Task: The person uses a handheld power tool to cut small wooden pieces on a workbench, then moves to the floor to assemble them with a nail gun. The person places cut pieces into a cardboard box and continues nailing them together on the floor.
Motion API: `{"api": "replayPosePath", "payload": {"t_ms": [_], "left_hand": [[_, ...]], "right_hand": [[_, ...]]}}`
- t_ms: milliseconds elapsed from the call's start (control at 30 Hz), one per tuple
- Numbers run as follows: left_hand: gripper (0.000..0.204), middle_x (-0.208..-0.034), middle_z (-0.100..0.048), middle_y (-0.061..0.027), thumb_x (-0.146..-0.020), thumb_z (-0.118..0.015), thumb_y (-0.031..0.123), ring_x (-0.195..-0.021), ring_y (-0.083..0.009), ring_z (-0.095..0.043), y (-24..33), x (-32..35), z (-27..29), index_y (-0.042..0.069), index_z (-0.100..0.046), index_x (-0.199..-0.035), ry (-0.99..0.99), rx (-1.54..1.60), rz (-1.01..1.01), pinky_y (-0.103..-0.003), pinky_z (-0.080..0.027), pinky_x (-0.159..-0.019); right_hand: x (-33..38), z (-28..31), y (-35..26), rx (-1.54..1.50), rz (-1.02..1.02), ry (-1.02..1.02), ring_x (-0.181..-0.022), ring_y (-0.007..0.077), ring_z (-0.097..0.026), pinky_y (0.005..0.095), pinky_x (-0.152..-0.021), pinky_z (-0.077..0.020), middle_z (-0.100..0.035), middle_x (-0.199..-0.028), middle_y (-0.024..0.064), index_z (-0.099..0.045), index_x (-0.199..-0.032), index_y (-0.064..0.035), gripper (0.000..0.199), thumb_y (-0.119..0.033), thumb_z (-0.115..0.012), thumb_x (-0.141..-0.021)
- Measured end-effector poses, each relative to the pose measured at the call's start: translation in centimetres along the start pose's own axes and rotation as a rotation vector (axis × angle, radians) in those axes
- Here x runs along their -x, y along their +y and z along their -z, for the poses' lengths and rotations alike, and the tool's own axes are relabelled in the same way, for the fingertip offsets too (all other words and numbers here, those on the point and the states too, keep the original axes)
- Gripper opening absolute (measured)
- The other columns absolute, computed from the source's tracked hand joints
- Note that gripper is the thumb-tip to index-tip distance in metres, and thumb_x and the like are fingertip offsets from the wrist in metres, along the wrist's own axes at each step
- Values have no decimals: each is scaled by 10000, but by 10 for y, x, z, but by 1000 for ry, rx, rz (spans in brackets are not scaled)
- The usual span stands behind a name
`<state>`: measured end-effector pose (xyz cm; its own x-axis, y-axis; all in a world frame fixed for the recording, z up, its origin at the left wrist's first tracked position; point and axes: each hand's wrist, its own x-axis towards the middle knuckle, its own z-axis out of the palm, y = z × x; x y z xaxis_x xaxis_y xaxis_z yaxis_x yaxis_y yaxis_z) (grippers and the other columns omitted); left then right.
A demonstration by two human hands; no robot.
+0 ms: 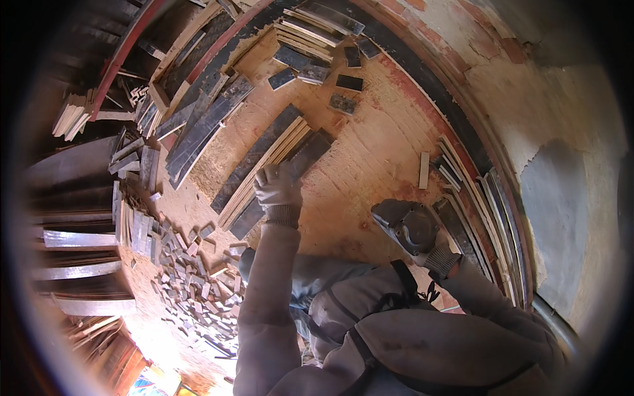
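Observation:
My left hand [277, 187], in a light work glove, rests across the middle of a dark-faced board [312, 153]. Its fingers curl over the edge where the board meets a pale strip bundle [264, 173]. Another dark board [259, 155] lies along the bundle's far side. My gloved right hand [441, 256] grips a dark handheld circular saw [408, 226], held to the right, apart from the boards. The glove and saw body hide part of that grip, and the blade cannot be made out.
Small cut blocks [198, 277] lie heaped at lower left. Short dark offcuts [349, 82] and stacked strips [307, 38] lie ahead. Long boards [214, 119] lean at left, more strips [462, 218] line the right wall, and a loose pale piece [424, 170] lies on the dusty surface.

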<state>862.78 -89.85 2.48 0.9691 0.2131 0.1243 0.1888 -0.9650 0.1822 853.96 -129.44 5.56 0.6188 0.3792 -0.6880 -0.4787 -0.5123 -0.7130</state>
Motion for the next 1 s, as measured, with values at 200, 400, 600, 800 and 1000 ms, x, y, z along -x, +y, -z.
{"api": "replayPosePath", "payload": {"t_ms": [200, 400, 600, 800, 1000], "left_hand": [[586, -1197, -611, -94, -652, -951, 237, -1096, -376, -609, 40, 50, -6, 137, -641, -1138, -76, 151, 15, -550, -510, -973], [690, -1308, -621, -142, -758, -886, 271, -1207, -401, -606, 87, 21, -14, 93, -606, -1364, -80, 305, -301, -551, -502, -1019], [642, -1435, -606, -126, -825, -825, 193, -1313, -373, -559, 118, -145, -56, 131, -614, -1428, 84, 87, -561, -513, -453, -1110], [491, -1242, -686, -100, -791, -861, 217, -1188, -367, -609, 133, -146, -72, 198, -727, -1263, -75, 189, -452, -531, -474, -1048], [637, -1133, -665, -101, -725, -924, 307, -1092, -348, -619, 132, 2, -67, 161, -709, -1307, -19, 387, -455, -516, -538, -944]], "right_hand": [[-4, 10, 2, 566, 22, -30, -1533, 233, -429, 402, -1268, -355, -453, -1666, 90, -455, -1595, -129, 605, -456, -483, -1087], [-7, 15, 5, 184, 102, 7, -1543, 218, -417, 387, -1277, -357, -451, -1665, 94, -421, -1607, -122, 610, -414, -510, -1079], [3, 19, -26, -255, -85, 3, -1500, 215, -472, 392, -1255, -399, -490, -1631, 86, -387, -1615, -121, 573, -343, -466, -1093], [9, 15, -8, -1218, -264, 233, -1433, 233, -550, 433, -1206, -463, -554, -1573, 99, -494, -1554, -113, 490, -321, -431, -1115], [17, 18, 59, -434, 314, 245, -1363, 247, -606, 434, -1146, -515, -653, -1447, 107, -541, -1501, -86, 481, -356, -413, -1123]]}}
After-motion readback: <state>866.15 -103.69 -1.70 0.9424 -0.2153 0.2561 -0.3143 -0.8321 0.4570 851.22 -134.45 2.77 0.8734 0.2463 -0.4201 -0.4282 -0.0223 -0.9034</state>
